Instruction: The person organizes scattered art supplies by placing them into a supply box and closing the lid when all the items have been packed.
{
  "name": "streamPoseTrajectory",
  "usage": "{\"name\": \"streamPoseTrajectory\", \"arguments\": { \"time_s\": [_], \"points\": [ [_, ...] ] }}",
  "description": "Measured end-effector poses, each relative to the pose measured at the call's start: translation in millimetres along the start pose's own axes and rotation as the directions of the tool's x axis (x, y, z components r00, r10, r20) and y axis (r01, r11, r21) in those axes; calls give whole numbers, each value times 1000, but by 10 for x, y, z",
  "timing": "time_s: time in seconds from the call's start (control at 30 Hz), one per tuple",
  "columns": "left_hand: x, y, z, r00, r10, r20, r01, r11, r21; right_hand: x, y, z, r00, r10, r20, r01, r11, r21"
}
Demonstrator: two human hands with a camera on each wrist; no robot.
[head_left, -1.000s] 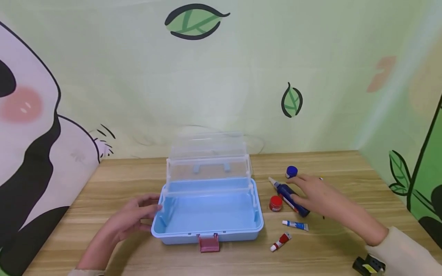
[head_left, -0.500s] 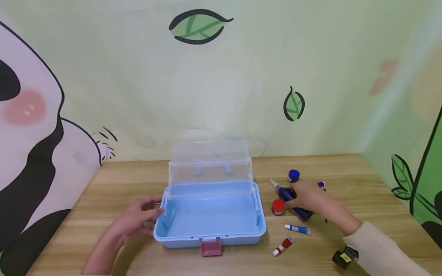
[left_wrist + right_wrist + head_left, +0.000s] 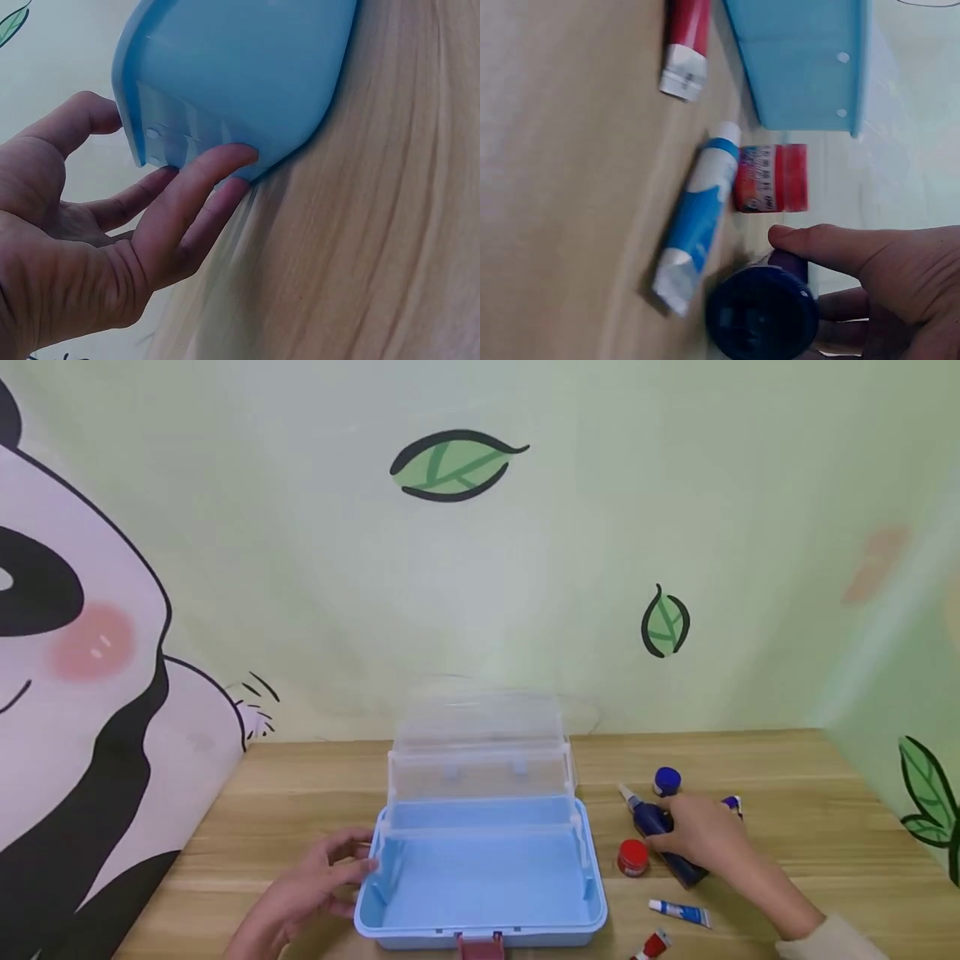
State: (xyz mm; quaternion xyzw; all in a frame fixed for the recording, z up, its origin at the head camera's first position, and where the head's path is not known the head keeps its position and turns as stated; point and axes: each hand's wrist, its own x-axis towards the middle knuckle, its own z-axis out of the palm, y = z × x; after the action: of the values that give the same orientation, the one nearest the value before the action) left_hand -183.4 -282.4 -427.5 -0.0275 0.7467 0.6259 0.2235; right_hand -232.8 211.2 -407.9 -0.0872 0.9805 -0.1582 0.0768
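A light blue plastic box with a raised clear lid stands on the wooden table. My left hand is at its left side; in the left wrist view, the loosely bent fingers touch the end wall and rim. Right of the box, my right hand grips a dark blue bottle with a pale pointed nozzle, thumb on one side. The bottle's round base faces the right wrist camera. Close by are a red-lidded paint jar and a blue-lidded jar.
In front of the bottle lie a blue and white paint tube and a red one. Another small purple-blue item shows behind my right hand. A patterned cloth hangs at the table's back edge.
My right hand has come down from over the bottle and closed its fingers around it. The left hand stays at the box. The head view has tilted upward, so everything sits lower in it.
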Motion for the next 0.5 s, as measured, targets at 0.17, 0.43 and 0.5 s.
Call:
{"name": "streamPoseTrajectory", "arguments": {
  "time_s": [0.17,0.43,0.5],
  "points": [
    [-16,-12,24,1000,7,-21,-8,1000,-8,-77,-64,-151,997,-9,-77,16,995,97],
    [-15,9,31,1000,0,-7,0,1000,2,-280,-329,-427,951,-43,-307,96,983,159],
    [-2,17,47,1000,13,-3,-13,1000,2,-323,-387,-457,946,-38,-322,100,979,177]
  ]
}}
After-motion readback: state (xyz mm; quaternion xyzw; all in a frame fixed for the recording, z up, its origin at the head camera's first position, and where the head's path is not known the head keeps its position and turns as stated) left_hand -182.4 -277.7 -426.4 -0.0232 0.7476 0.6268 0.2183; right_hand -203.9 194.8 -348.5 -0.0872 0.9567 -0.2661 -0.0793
